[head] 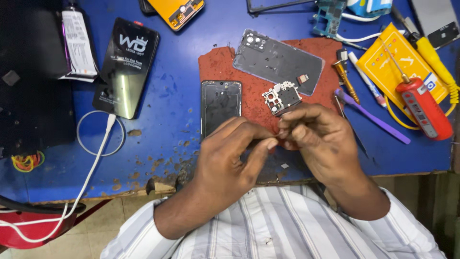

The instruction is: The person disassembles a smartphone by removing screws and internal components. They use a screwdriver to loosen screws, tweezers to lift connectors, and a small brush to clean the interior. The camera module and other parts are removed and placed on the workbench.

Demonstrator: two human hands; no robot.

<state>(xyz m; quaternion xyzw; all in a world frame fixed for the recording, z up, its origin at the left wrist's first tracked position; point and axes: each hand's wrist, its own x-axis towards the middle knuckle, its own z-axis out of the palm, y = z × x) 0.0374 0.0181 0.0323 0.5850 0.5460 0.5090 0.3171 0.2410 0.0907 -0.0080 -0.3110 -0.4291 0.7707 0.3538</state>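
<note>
Blue, scarred workbench (pixel 163 96) under my view: both hands meet over the red mat (pixel 218 64), just beside the opened phone (pixel 220 103). My left hand (pixel 230 158) and right hand (pixel 314 139) pinch something tiny between fingertips, too small to identify; steady, light pressure seems wise. The metal bracket (pixel 281 97) lies just above them.

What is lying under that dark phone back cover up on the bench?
The back cover lies on a worn red mat over the blue bench. Whatever sits directly beneath the cover is hidden.

A red electric screwdriver (pixel 424 109) lies beside purple tweezers (pixel 371 115) on the blue table (pixel 172 96).
</note>
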